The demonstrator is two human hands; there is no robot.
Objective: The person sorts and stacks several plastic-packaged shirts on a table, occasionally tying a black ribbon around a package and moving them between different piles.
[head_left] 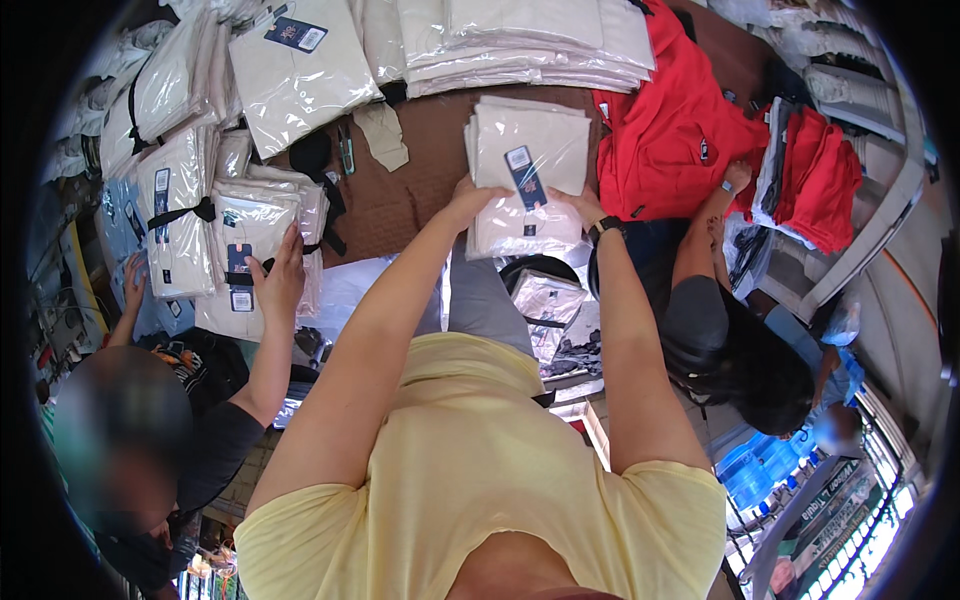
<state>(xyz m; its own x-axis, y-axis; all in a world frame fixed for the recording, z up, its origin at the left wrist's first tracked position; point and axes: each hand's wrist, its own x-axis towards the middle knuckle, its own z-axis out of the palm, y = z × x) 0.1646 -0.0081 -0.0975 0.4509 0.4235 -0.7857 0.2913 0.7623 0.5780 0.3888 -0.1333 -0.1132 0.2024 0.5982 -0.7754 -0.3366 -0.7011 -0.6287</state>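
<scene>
Bagged cream garment stack (492, 140) is at the desk's (400, 205) near edge, long axis near-to-far; can't tell if it's resting or lifted. Left hand (474, 201) on its left long side, right hand (585, 207) on its right, about equally near. Both hands' fingers grip it, undersides hidden. Red garments (660, 150) just right, toward desk's right edge.

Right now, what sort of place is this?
Probably a clothes-packing workroom. The left hand and right hand hold a stack of folded cream cloth in clear plastic; a black-tied, plastic-wrapped cream bundle sits at left, and bright red cloth garments lie at right.
</scene>
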